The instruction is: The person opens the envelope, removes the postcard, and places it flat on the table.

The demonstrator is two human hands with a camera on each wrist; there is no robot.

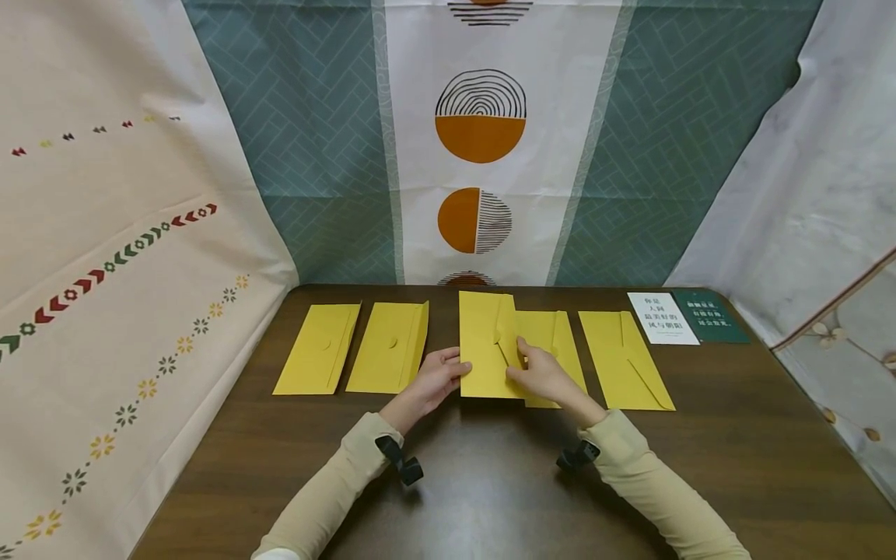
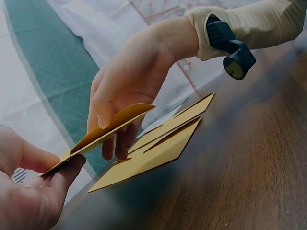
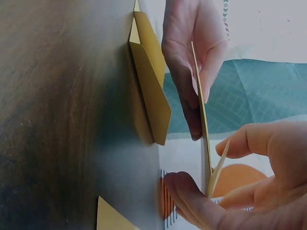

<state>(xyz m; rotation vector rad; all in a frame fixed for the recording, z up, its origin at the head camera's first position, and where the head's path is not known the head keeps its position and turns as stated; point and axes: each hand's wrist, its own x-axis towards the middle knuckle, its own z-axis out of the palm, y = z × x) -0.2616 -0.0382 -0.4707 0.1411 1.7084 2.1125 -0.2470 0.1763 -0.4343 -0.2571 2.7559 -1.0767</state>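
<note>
A yellow envelope (image 1: 479,342) is held above the table between both hands. At its left edge, my left hand (image 1: 437,377) pinches it between thumb and fingers. My right hand (image 1: 549,373) grips the right side, and in the right wrist view its thumb touches the partly raised flap (image 3: 219,167) while other fingers lie behind the envelope. Partly covered by the right hand and the held envelope is another yellow envelope (image 1: 546,323) on the table. One more envelope (image 1: 612,365) lies farther right. Two envelopes, an outer one (image 1: 308,350) and an inner one (image 1: 385,350), lie left of my hands.
A white card (image 1: 661,319) and a dark green card (image 1: 710,315), both printed with writing, lie at the table's back right. Patterned cloth (image 1: 315,140) hangs behind the brown table (image 1: 483,498), with more fabric on both sides. Each wrist wears a black camera.
</note>
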